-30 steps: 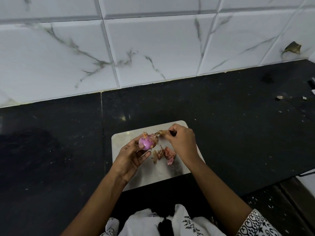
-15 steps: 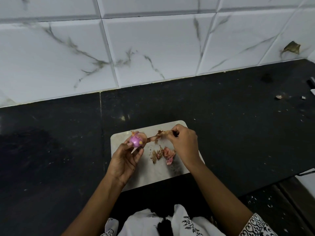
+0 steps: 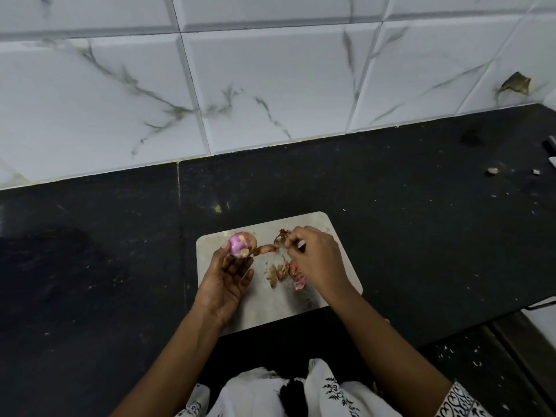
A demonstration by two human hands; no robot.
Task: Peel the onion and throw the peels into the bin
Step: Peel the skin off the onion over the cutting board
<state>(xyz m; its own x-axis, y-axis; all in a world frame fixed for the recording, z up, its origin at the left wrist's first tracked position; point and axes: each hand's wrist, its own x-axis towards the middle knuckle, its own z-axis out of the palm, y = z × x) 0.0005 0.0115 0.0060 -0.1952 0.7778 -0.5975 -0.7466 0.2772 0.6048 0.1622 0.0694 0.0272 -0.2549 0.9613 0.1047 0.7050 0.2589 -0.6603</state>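
A small pink onion point(image 3: 239, 244) is held at the fingertips of my left hand point(image 3: 226, 281), above the left part of a pale cutting board point(image 3: 264, 308). A brown strip of peel point(image 3: 268, 248) stretches from the onion to my right hand point(image 3: 316, 260), which pinches its dry end point(image 3: 282, 236). Loose pink and brown peels point(image 3: 287, 273) lie on the board under my right hand. No bin is in view.
The board lies on a black stone counter point(image 3: 421, 224) backed by white marbled wall tiles point(image 3: 270, 85). Small scraps point(image 3: 493, 171) lie on the counter at far right. The counter's front edge runs at lower right, with a white object point(image 3: 544, 322) beyond it.
My left hand has carried the onion to the left, away from my right hand. The peel strip between them has stretched out longer.
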